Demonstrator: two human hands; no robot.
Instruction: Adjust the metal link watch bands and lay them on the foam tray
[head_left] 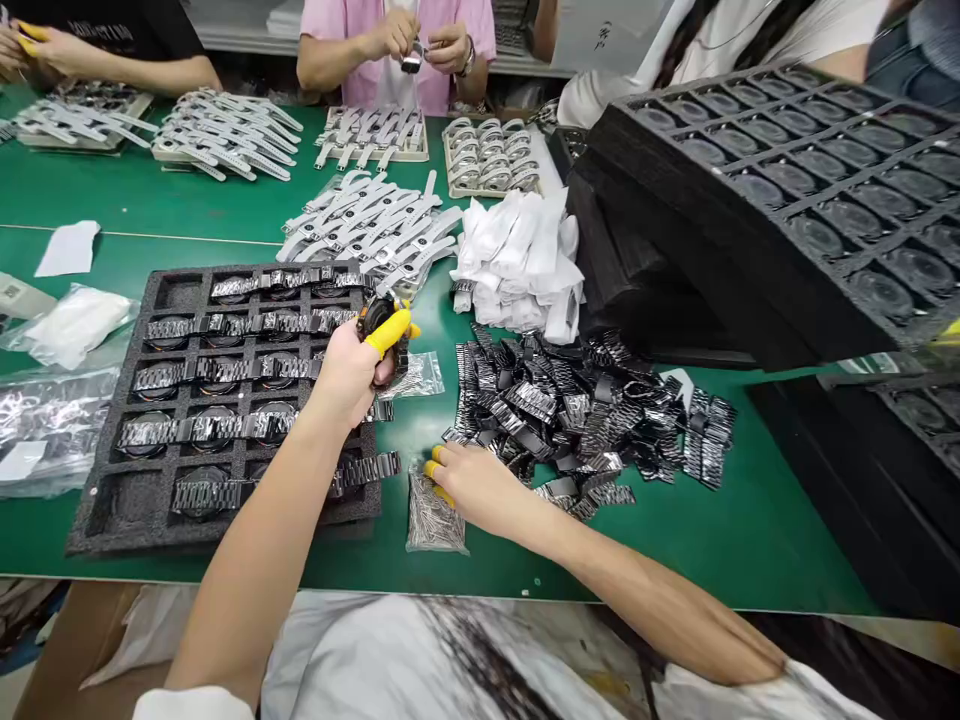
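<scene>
My left hand (346,375), with a yellow finger cot on its thumb, is closed around a black watch (373,314) held up over the right edge of a black foam tray (120,505). Black watches with metal link bands (214,427) lie in rows across that tray. My right hand (480,488), also wearing yellow finger cots, is over a clear bag of small metal pins (435,522). Its fingers are curled together at the bag's top, and whatever they pinch is hidden. Beside that hand lies a heap of black metal watch bands (570,400).
White-wrapped pieces (517,260) are piled behind the bands, near white watches (367,225). Stacked foam trays (750,220) of round parts rise at the right. Plastic bags (56,430) lie left. Across the green table (675,540), a person in pink (397,50) handles a watch.
</scene>
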